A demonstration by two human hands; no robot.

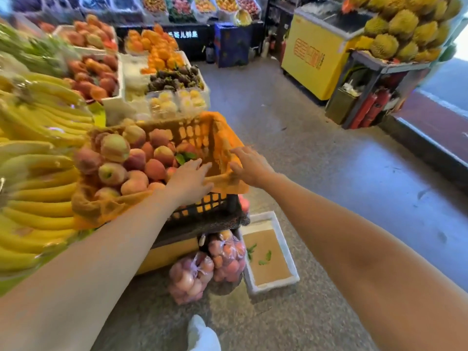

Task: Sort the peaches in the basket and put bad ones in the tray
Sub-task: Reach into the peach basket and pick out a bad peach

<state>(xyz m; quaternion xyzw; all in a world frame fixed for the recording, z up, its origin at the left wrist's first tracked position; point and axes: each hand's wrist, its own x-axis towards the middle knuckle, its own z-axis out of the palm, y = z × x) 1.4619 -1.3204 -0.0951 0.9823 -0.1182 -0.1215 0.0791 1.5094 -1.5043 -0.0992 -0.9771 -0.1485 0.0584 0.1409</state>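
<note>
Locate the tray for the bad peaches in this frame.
In the head view, the white tray sits on the floor, lower right of centre, just right of the bagged fruit and below the basket's right corner.

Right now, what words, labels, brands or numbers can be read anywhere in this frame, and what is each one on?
"儿": the only legible character in a row of white lit characters on the dark counter front at the back; the rest are blurred.
Yellow freezer: red stylised characters on its front, unreadable.
Basket, tray, fruit bags: no text visible.
</note>
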